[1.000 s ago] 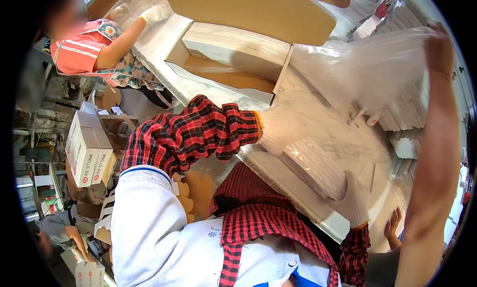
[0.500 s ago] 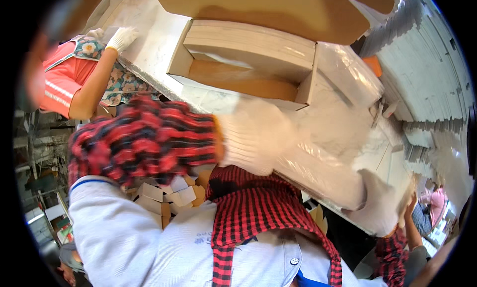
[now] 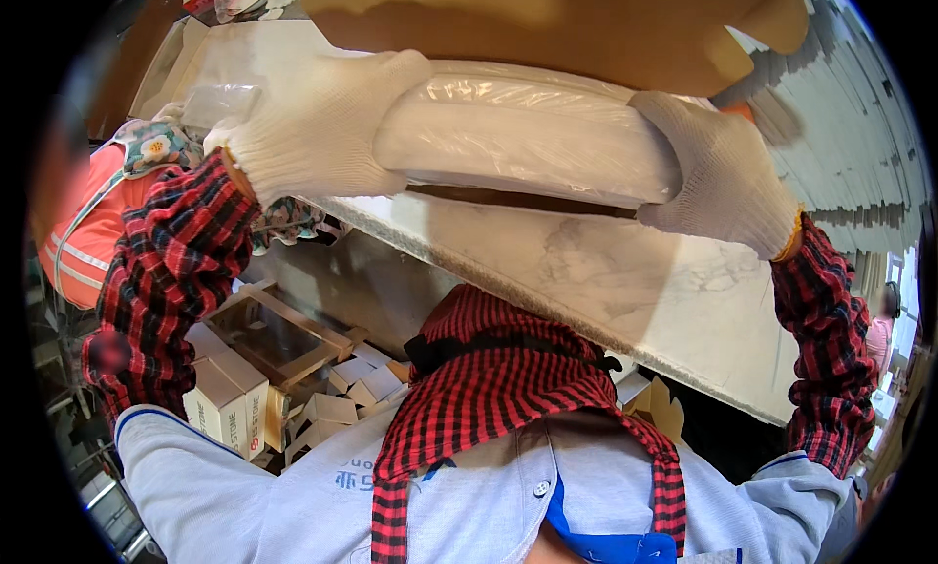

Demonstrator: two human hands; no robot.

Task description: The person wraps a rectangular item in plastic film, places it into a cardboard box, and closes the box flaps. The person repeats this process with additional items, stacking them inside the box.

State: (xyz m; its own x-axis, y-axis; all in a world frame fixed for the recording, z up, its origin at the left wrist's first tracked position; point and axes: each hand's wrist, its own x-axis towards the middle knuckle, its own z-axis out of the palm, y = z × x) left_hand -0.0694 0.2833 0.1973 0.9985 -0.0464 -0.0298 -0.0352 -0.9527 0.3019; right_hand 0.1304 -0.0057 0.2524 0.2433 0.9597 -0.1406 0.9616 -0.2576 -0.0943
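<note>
A long white bundle wrapped in clear plastic point(image 3: 528, 134) is held level between my two hands, over the open cardboard box. My left hand point(image 3: 318, 125), in a white knit glove, grips its left end. Around the opposite end curls my right hand point(image 3: 718, 168), gloved the same way, thumb at the near side. Most of the box is hidden under the bundle; a dark strip of its inside shows along the near edge, and its large brown flap point(image 3: 567, 22) stands beyond. Whether the bundle touches the box cannot be told.
White marbled slab tabletop point(image 3: 625, 271) with a rough near edge. At left, a co-worker in a coral shirt point(image 3: 83, 237) has a gloved hand near a small clear plastic piece point(image 3: 220, 103). Below left are cartons point(image 3: 230, 398) and a wooden frame point(image 3: 278, 325). Stacked pale slabs point(image 3: 870, 125) stand right.
Both hands have brought the wrapped bundle from the table's near right side up and away from me, over the box. The box's inside, visible before, is now mostly covered.
</note>
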